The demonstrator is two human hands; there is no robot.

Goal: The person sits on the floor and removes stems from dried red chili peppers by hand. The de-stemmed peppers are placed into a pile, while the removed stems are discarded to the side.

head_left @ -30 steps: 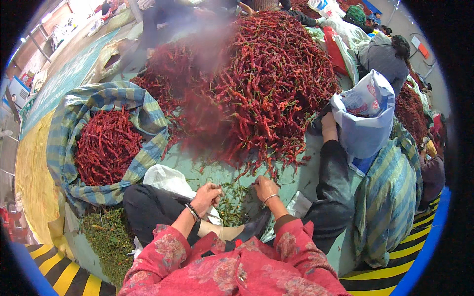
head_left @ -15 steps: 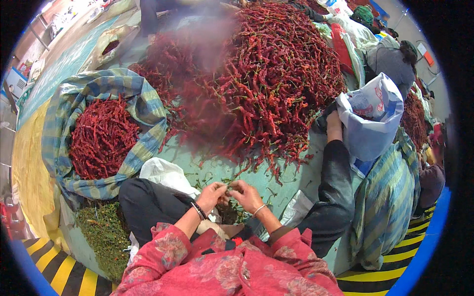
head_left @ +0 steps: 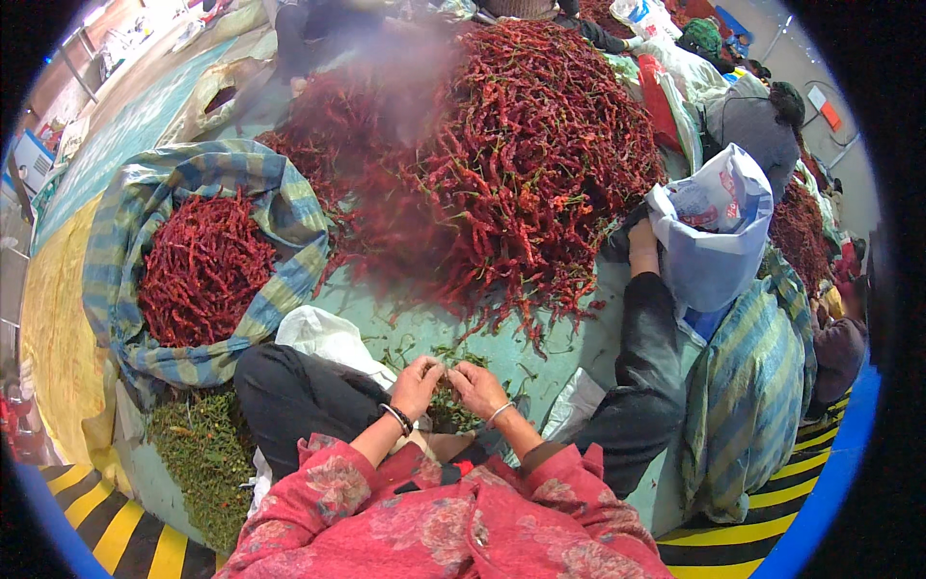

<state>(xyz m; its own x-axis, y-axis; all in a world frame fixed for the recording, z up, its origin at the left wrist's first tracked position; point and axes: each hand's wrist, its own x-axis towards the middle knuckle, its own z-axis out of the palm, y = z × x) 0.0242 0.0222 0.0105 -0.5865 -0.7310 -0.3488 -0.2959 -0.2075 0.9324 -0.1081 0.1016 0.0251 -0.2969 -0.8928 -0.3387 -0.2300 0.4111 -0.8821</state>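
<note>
Together, both hands [head_left: 415, 388] [head_left: 479, 392] over scattered green stems [head_left: 449, 415].

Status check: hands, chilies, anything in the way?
Left hand and right hand close together above green scraps; any held piece unclear. Red chili pile ahead. Blur veils the pile's left side.

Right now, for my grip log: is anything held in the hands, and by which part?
That cannot be told: the left hand and right hand have fingertips close together above green chilli stems; anything pinched is too small to make out.
</note>
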